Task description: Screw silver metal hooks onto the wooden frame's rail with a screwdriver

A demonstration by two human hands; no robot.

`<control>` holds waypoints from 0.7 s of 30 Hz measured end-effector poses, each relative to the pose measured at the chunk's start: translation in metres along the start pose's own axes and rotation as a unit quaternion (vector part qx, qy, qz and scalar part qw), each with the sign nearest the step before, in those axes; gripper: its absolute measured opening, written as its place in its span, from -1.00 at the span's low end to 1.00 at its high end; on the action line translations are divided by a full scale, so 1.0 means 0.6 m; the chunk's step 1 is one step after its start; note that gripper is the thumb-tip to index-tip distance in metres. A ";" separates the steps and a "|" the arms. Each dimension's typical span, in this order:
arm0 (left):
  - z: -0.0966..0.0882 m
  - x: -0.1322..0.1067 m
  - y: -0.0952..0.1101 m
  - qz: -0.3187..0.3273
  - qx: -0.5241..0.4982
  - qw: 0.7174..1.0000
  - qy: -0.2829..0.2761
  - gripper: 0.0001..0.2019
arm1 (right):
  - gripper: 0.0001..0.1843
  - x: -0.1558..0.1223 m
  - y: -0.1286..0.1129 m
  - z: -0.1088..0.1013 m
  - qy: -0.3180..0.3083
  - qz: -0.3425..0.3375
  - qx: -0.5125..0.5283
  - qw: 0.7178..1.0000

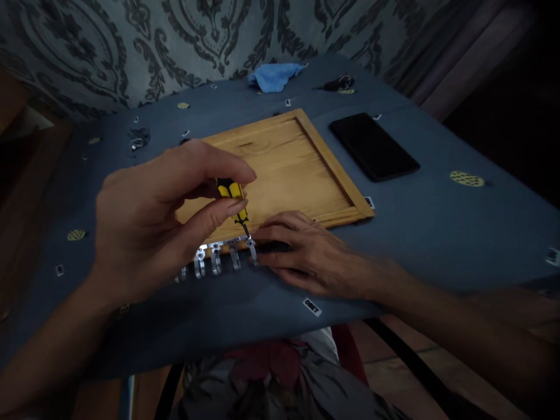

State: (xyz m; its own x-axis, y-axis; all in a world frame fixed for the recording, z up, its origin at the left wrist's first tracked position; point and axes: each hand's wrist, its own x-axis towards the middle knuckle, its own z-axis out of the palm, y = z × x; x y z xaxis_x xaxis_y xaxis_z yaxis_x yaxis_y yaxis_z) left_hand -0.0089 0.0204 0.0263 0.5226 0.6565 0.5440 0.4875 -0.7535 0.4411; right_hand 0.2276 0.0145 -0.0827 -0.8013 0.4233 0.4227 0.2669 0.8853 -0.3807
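My left hand (149, 216) is closed around a small yellow and black screwdriver (234, 201), held upright with its tip on the right end of a shiny metal hook rail (216, 256). The rail lies along the near edge of a wooden board (289, 169) on a blue tablecloth (437, 233). My right hand (301, 254) lies flat on the cloth beside the rail's right end, its fingertips pressed against the rail and the board's edge.
A black phone (373, 146) lies right of the board. A blue rag (273, 76) and a dark small object (339, 83) sit at the far edge. Small metal parts (139, 139) lie at the left. Patterned curtain behind; the table edge is near my body.
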 end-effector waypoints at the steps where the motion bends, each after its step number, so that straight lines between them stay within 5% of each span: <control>1: -0.001 0.001 -0.001 -0.001 -0.007 1.000 -0.004 -0.80 | -0.72 0.000 0.000 0.000 0.000 0.000 -0.001 1.000; 21: 0.004 -0.008 0.006 0.005 0.042 0.999 0.017 -0.77 | -0.72 0.002 0.000 -0.003 -0.004 -0.003 0.008 1.000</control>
State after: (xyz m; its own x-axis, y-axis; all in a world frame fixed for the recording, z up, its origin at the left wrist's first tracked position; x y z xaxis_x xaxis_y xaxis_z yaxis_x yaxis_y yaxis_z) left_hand -0.0078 0.0150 0.0235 0.5045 0.6469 0.5718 0.5408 -0.7530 0.3748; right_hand 0.2275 0.0154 -0.0805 -0.8068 0.4165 0.4190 0.2538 0.8847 -0.3910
